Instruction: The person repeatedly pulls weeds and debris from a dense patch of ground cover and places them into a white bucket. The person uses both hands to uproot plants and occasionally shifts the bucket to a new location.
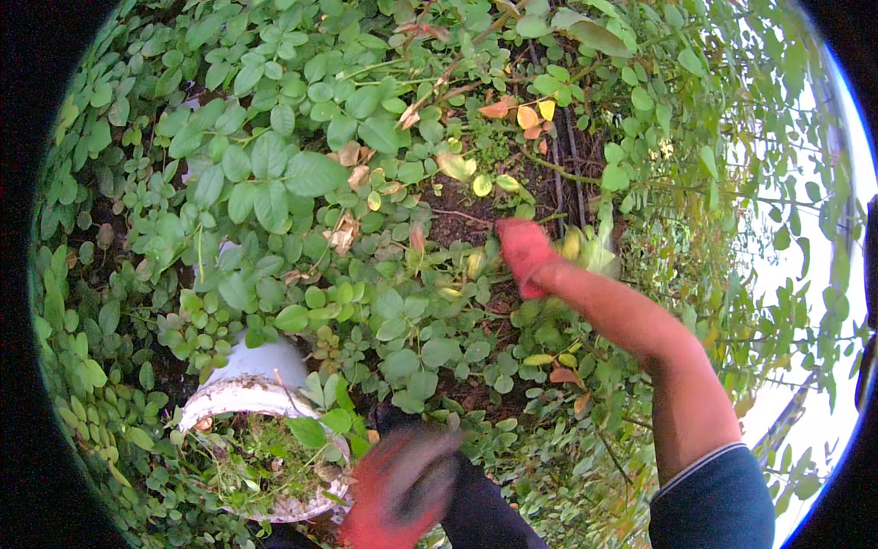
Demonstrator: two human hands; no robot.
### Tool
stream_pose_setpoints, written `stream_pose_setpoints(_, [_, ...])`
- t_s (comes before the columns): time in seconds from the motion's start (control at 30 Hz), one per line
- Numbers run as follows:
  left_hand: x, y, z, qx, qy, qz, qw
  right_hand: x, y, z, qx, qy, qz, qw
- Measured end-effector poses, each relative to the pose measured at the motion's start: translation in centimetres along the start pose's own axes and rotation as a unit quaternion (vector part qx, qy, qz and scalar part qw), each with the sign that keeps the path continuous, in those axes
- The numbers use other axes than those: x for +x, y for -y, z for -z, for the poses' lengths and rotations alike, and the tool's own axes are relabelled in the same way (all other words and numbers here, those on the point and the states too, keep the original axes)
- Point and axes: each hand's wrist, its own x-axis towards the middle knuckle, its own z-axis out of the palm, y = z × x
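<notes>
My right hand (526, 256), just right of centre, is curled at a thin stem (460, 216), grip unclear; my left hand (402, 489), lower centre, blurs beside the white bucket (261, 366), lower left, how open or full I cannot tell; a knock could spill the weeds (274, 467); any thorns among the leaves (265, 174) could scratch my bare forearm (622, 316).

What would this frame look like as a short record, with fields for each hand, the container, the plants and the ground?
left hand: red-and-dark glove, blurred, beside the white bucket; grip unclear
right hand: red glove, low among foliage, at a thin reddish twig; grip unclear
container: bucket with dirt-marked rim, green plant pieces inside
plants: dense green leaves, a few yellow and orange leaves
ground: brown soil showing through gaps
</notes>
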Motion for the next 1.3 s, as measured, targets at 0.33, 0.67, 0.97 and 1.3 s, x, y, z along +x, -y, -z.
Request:
stream_pose_setpoints(0.33, [30.5,17.9,-10.8,0.399,0.158,-0.090,0.899,-0.4,-2.5,-2.7,0.288,-0.011,-0.079,0.954])
stream_pose_setpoints(0.67, [23.9,19.9,-17.8,0.392,0.184,0.090,0.897,2.0,-8.4,0.1,-0.050,0.085,-0.052,0.994])
stream_pose_setpoints(0.97, [21.8,21.2,-22.2,0.431,0.152,0.038,0.889,11.2,-10.9,-5.5,-0.181,-0.200,-0.142,0.952])
stream_pose_setpoints(1.3, [21.9,22.8,-19.2,0.416,0.137,0.086,0.895,9.1,-4.5,-4.5,-0.105,-0.082,0.084,0.988])
